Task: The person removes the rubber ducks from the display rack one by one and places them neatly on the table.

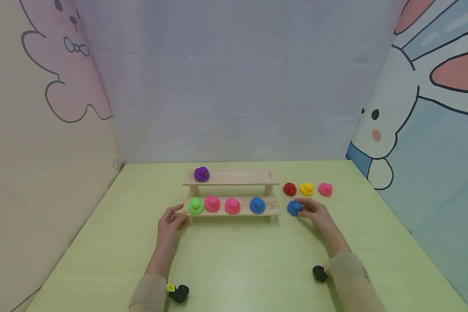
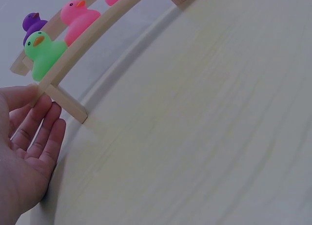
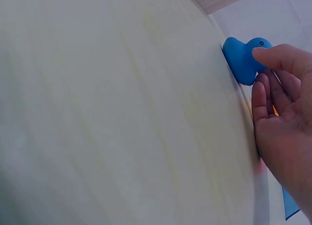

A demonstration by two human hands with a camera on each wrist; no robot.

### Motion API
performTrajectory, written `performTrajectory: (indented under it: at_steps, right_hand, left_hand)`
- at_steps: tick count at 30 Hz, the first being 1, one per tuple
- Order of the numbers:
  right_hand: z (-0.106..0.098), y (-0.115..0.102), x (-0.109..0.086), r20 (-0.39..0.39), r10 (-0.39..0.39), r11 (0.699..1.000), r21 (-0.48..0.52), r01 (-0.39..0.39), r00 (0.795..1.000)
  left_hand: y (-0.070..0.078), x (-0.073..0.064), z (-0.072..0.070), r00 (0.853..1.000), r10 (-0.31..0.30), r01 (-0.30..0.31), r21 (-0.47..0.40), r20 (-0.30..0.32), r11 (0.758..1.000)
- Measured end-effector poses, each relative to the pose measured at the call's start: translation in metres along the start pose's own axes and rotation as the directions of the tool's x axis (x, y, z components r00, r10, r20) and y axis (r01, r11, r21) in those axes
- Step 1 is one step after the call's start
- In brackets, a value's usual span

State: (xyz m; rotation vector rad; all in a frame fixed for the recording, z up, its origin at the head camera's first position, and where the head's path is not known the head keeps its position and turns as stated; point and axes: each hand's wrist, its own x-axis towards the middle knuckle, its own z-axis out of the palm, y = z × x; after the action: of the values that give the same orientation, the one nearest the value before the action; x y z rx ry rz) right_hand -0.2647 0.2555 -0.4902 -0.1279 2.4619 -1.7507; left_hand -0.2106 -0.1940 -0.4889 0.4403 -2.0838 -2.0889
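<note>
The right hand [image 1: 316,214] pinches a blue duck [image 1: 292,209] between thumb and fingers; the left hand [image 1: 171,224] has relaxed, slightly spread fingers touching the left end of the lower shelf [image 1: 242,212]. The held duck is right of that shelf, at the table, though whether its base touches is hard to tell. Its long axis runs sideways, tail toward the shelf, head toward the right palm. A green duck [image 1: 196,206], two pink ducks and another blue duck [image 1: 257,206] sit on the lower shelf. The pale yellow-green table [image 1: 238,260] meets a plain back wall [image 1: 234,86]; a cartoon rabbit [image 1: 388,125] decorates the right side.
</note>
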Motion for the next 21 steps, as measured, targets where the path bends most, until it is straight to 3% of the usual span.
performTrajectory:
  at_steps: [9,14,21]
  right_hand:
    - [-0.0018,-0.0026,0.0014,0.047,-0.023,1.000,-0.004,0.023,0.999]
    - [-0.0003,-0.0068,0.0023,0.067,0.005,0.999,-0.040,-0.002,0.998]
    - [0.0016,-0.0066,0.0028,0.040,-0.024,0.997,-0.073,0.027,0.999]
  left_hand:
    - [-0.0008,0.0018,-0.0003,1.000,0.007,-0.007,-0.010,-0.004,1.000]
    - [-0.0015,0.0024,-0.0008,1.000,0.005,-0.005,-0.016,-0.004,1.000]
    - [-0.0033,0.0022,-0.0011,1.000,0.013,-0.013,-0.015,0.001,1.000]
